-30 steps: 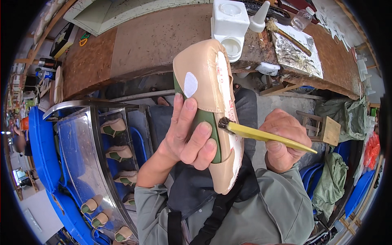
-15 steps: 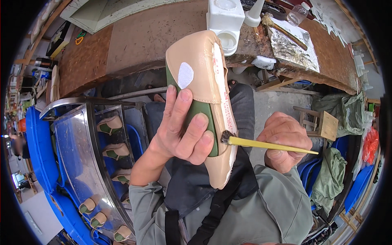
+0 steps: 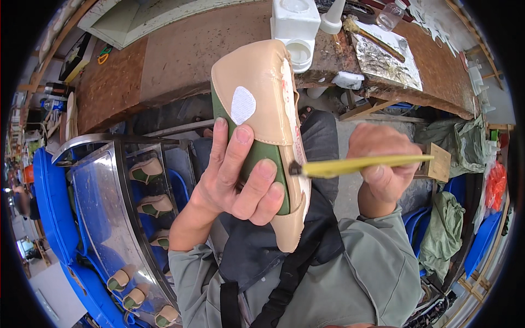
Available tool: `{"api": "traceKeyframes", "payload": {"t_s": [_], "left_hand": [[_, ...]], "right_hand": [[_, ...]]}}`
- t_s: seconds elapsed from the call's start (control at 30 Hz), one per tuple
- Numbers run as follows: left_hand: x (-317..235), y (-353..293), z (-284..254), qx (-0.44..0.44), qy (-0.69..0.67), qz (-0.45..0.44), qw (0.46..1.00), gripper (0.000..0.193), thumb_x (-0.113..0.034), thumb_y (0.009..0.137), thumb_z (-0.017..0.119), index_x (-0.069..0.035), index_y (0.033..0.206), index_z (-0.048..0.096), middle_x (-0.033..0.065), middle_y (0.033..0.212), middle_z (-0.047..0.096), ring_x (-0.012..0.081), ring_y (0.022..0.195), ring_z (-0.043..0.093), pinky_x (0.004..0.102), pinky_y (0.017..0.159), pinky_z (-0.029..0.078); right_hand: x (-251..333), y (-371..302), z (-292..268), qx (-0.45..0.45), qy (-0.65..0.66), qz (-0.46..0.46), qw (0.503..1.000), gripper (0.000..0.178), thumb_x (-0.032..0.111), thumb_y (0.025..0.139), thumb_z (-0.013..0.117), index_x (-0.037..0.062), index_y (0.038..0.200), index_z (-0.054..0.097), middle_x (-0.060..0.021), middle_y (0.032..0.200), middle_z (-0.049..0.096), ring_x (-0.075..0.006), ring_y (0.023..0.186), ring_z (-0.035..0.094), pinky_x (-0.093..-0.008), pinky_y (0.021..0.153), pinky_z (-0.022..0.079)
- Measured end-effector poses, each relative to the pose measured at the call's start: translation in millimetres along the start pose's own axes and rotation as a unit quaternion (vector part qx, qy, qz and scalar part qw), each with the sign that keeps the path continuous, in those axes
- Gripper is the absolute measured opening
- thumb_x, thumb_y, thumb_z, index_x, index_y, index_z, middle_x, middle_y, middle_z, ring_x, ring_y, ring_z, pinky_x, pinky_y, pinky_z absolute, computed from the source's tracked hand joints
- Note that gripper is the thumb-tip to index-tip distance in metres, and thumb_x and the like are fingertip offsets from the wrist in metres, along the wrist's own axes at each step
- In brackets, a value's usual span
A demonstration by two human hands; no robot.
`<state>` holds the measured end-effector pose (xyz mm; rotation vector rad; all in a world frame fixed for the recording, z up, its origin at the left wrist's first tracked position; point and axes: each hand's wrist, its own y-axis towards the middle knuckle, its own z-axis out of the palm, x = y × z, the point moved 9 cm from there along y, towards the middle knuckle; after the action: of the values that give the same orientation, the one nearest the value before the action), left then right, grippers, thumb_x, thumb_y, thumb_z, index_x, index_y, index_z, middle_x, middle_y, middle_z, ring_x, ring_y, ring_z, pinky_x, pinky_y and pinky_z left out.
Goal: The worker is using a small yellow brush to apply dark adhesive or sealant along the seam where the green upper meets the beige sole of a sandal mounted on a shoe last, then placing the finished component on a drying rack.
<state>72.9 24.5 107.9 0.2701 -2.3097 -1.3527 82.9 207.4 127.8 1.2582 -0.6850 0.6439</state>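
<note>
A beige and green shoe upper with a white oval patch is held up on end in front of me. My left hand grips it from the left, fingers spread over its green side. On the right, my right hand pinches a yellow-handled brush, somewhat smeared by motion. The brush's dark bristles touch or nearly touch the beige strip along the shoe's lower edge. A white underside with red print shows at the shoe's right edge.
Several similar shoes sit on a metal-framed rack at my left. Across the front runs a worn brown workbench bearing a white glue container and another brush. A wooden stool stands at the right.
The brush has slid a little up and left along the shoe's edge, and my right hand has turned. The shoe has shifted slightly left in view.
</note>
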Motion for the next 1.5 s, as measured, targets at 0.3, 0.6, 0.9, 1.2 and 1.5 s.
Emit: {"api": "traceKeyframes", "payload": {"t_s": [0.3, 0.6, 0.9, 1.2, 1.5], "left_hand": [[2, -3, 1, 0.001, -0.002, 0.004, 1.0, 0.053, -0.007, 0.083, 0.061, -0.005, 0.124, 0.026, 0.014, 0.124, 0.035, 0.042, 0.107, 0.053, 0.0575, 0.087, 0.051], [6, -1, 1, -0.001, 0.008, 0.01, 1.0, 0.054, -0.008, 0.083, 0.062, -0.005, 0.123, 0.026, 0.0137, 0.123, 0.034, 0.0416, 0.107, 0.053, 0.0569, 0.087, 0.052], [-4, -2, -2, 0.005, 0.071, 0.046, 0.996, 0.062, -0.011, 0.079, 0.067, -0.006, 0.122, 0.024, 0.0116, 0.117, 0.032, 0.0399, 0.11, 0.051, 0.0545, 0.084, 0.054], [1, -7, 2, -0.01, 0.076, 0.025, 0.997, 0.068, -0.011, 0.078, 0.07, -0.004, 0.124, 0.02, 0.0115, 0.116, 0.031, 0.0399, 0.111, 0.051, 0.0532, 0.088, 0.052], [15, -1, 8, -0.006, 0.009, -0.033, 0.999, 0.073, -0.011, 0.075, 0.072, -0.002, 0.123, 0.019, 0.0137, 0.119, 0.029, 0.0403, 0.112, 0.05, 0.0531, 0.09, 0.051]], "right_hand": [[4, 4, 1, 0.01, 0.0, -0.005, 1.0, 0.015, 0.005, 0.069, 0.072, -0.0042, 0.079, 0.066, -0.0147, 0.068, 0.065, -0.024, 0.055, 0.06, -0.0332, 0.051, 0.045], [13, -5, 14, 0.108, 0.055, -0.031, 0.992, 0.015, 0.006, 0.07, 0.073, -0.0038, 0.079, 0.066, -0.0139, 0.067, 0.065, -0.0219, 0.053, 0.061, -0.0317, 0.05, 0.045], [25, 14, 17, 0.075, -0.119, -0.13, 0.981, 0.021, 0.006, 0.068, 0.075, -0.0031, 0.084, 0.064, -0.0142, 0.071, 0.066, -0.0225, 0.056, 0.062, -0.0319, 0.051, 0.045], [36, 12, 18, 0.086, -0.146, -0.218, 0.961, 0.029, 0.005, 0.064, 0.075, -0.0028, 0.089, 0.063, -0.015, 0.073, 0.066, -0.0219, 0.056, 0.063, -0.0295, 0.049, 0.044], [32, 18, 24, 0.125, -0.176, -0.283, 0.935, 0.023, 0.01, 0.07, 0.075, -0.0042, 0.084, 0.064, -0.0145, 0.075, 0.066, -0.0217, 0.057, 0.062, -0.0293, 0.049, 0.045]]}}
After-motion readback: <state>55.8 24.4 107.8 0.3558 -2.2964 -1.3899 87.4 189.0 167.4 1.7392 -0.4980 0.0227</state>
